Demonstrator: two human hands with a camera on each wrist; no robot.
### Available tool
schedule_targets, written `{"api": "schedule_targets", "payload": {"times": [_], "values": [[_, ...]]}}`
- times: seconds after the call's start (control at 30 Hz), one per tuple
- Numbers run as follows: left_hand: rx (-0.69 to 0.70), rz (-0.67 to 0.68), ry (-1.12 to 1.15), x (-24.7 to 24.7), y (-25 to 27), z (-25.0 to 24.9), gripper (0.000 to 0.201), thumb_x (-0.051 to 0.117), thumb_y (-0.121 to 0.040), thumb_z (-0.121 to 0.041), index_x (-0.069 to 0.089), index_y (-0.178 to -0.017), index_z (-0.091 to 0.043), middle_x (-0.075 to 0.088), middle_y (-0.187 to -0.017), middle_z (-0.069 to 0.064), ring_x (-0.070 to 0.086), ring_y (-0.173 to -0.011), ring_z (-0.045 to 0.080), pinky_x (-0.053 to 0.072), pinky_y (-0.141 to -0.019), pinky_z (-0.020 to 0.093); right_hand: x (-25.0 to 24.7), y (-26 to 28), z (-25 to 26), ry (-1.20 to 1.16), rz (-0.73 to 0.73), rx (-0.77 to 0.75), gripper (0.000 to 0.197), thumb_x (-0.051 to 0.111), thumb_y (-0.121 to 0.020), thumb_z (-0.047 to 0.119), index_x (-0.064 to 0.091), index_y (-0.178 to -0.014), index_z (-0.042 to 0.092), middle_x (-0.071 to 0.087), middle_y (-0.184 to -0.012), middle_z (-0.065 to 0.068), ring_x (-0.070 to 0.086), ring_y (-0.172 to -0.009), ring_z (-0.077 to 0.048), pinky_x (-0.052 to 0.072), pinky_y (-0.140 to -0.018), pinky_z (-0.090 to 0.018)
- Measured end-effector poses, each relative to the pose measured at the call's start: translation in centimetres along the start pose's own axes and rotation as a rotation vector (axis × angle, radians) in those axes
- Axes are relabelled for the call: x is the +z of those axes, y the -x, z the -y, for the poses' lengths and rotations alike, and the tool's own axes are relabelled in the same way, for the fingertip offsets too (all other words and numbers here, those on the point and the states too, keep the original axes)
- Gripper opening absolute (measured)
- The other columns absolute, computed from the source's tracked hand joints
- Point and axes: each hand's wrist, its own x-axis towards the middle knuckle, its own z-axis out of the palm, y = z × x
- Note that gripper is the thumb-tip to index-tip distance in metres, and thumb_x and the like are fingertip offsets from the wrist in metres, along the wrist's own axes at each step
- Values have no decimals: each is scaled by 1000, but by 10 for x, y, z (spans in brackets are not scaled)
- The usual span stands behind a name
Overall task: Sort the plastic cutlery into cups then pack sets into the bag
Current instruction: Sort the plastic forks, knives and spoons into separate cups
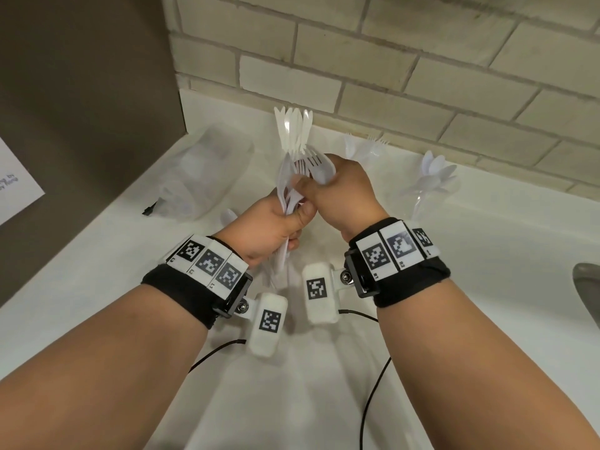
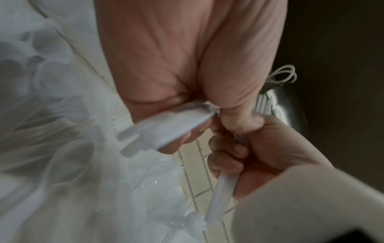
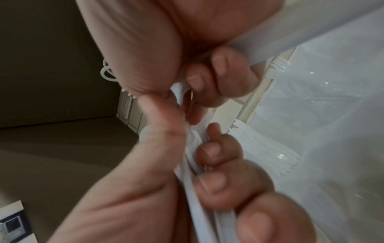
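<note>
Both hands meet above the white counter [image 1: 97,287] in the head view. My left hand [image 1: 276,222] grips a bundle of white plastic cutlery [image 1: 285,193] by the handles, heads pointing up. My right hand [image 1: 337,190] curls round some forks and spoons [image 1: 319,170] at the top of that bundle. The left wrist view shows the bundle [image 2: 166,129] in my left hand [image 2: 187,106], with my right hand [image 2: 239,148] holding handles beside it. Against the wall stand a clear cup of knives [image 1: 293,131], one of forks [image 1: 367,147] and one of spoons [image 1: 431,177].
A clear plastic bag [image 1: 207,177] lies on the counter to the left, beside a dark panel [image 1: 81,125] with a paper sheet [image 1: 16,186]. A brick wall [image 1: 422,76] closes the back. A sink edge [image 1: 587,287] shows at the right. Black cables [image 1: 373,401] trail below my wrists.
</note>
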Motion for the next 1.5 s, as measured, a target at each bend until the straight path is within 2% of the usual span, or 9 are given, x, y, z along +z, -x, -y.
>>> {"api": "schedule_targets", "payload": {"times": [0.1,0.27,0.37,0.6,0.73,0.83,1.03,1.27,1.5], "values": [[-72,-29,149,3,-2,-2,41,47,-87,-52,50,-90,-11,43,-65,-1,39,-52,11,40,-51,23,3,-4,-3,-30,-45,21,11,60,-90,18,63,-100,13,69,-92,-4,67,-84,-21,55,-76,-34],[-86,-217,155,7,-8,-7,37,40,-101,-34,58,-105,-2,60,-72,10,58,-62,19,51,-61,28,10,-2,-6,-46,-137,7,17,50,-97,22,59,-104,9,63,-90,-1,62,-85,-21,51,-74,-32],[-111,-214,209,7,-7,-11,27,43,-100,-26,57,-101,-3,59,-69,8,58,-59,20,53,-60,29,8,-3,-11,-62,-221,-2,19,44,-100,24,55,-104,10,58,-84,4,56,-75,-11,43,-62,-19],[-142,-159,159,7,-4,-9,20,46,-99,-20,54,-99,-1,58,-66,7,60,-56,22,53,-64,33,-5,-8,-6,-292,-383,43,9,41,-100,18,45,-106,14,59,-78,0,67,-62,-7,50,-52,-20],[-148,-185,83,6,-4,-6,26,43,-101,-22,54,-116,-4,67,-84,11,69,-67,23,59,-65,34,-14,-9,-2,-420,-344,38,17,44,-95,12,46,-103,28,59,-92,1,72,-70,-33,60,-63,-42],[-157,-179,91,8,-3,-6,19,44,-100,-23,55,-105,-9,63,-76,7,66,-69,26,58,-69,37,-15,-8,-2,-495,-305,84,30,47,-91,4,47,-90,34,59,-89,-3,67,-61,-30,60,-63,-50],[-122,-155,-99,3,-1,-6,19,42,-101,-24,59,-99,-16,57,-70,-1,62,-57,13,49,-61,28,-21,-10,-5,-398,-220,152,29,69,-80,7,52,-99,20,56,-79,-5,44,-51,-14,36,-42,-21],[-116,-109,-235,-1,1,-5,24,42,-101,-24,65,-102,-18,55,-70,-5,45,-52,8,35,-57,27,-20,-11,-9,-122,-40,76,20,70,-83,12,67,-102,20,62,-78,8,47,-43,7,35,-47,-12],[-113,-87,-314,2,1,-5,24,40,-102,-23,63,-100,-16,53,-69,-4,46,-55,11,37,-59,28,-15,-13,-11,-54,-38,52,17,65,-89,20,57,-78,29,58,-69,9,47,-51,-3,34,-48,-18]]}}
